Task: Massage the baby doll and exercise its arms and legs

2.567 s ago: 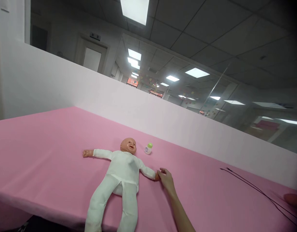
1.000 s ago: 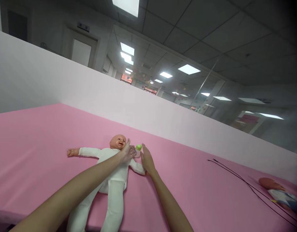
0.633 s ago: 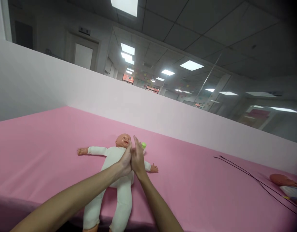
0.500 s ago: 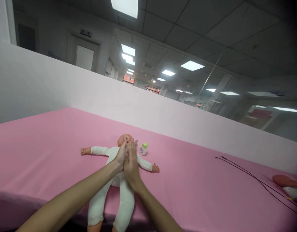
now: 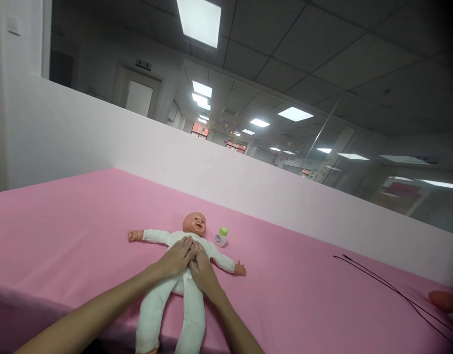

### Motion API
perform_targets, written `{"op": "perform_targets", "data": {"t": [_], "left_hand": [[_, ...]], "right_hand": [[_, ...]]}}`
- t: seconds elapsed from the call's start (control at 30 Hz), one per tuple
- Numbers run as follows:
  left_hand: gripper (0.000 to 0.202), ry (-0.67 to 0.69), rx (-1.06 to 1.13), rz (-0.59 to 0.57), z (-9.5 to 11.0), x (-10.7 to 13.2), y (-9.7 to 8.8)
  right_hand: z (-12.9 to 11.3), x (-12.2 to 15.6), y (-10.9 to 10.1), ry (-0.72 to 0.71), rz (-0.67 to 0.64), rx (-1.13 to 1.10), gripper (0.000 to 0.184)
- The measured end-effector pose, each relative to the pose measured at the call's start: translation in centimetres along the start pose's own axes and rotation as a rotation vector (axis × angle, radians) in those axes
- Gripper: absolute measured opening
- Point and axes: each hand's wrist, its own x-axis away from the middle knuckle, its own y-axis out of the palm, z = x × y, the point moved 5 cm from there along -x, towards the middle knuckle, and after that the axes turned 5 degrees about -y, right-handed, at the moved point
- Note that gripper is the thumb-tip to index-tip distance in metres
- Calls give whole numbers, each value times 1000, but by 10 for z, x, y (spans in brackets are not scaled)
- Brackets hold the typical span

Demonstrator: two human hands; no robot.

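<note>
A baby doll with a white cloth body lies on its back, head away from me and arms spread. My left hand rests palm down on its chest, fingers stretched toward the neck. Beside it, my right hand lies on the chest too, and the two meet at the thumbs and index fingers. Neither holds anything. The doll's smiling head shows uncovered above my fingertips. Just right of the head stands a small clear bottle with a green cap.
Pink cloth covers the table. Thin black cables run across its right side toward an orange-brown object, partly cut off by the frame. A low white wall rises behind, with glass above it.
My hands were pressed palm to palm above the doll, covering part of its face. They have parted, turned down and come to lie on its chest. The view has tilted slightly upward.
</note>
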Motion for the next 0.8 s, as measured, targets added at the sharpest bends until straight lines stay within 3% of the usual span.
{"op": "perform_targets", "data": {"t": [0.13,0.23,0.37,0.47,0.6,0.7,0.8], "left_hand": [[76,-108,-221,-31,-43,-8,4],[90,-193,-220,-64,-54,3,-11],[98,-209,-232,-203,-39,44,-22],[95,-139,-249,-268,-15,61,-13],[84,-59,-315,-218,-1,34,2],[82,-99,-305,-140,-9,10,-1],[86,-181,-281,-93,-19,19,-12]], "right_hand": [[31,-6,-4,177,-7,62,69],[47,3,-18,337,28,79,81],[37,35,-21,407,-43,7,90],[12,45,-14,345,-154,-67,87],[-5,24,-7,206,-233,-58,72],[8,7,-14,205,-135,18,69],[28,8,-31,248,-9,99,65]]}}
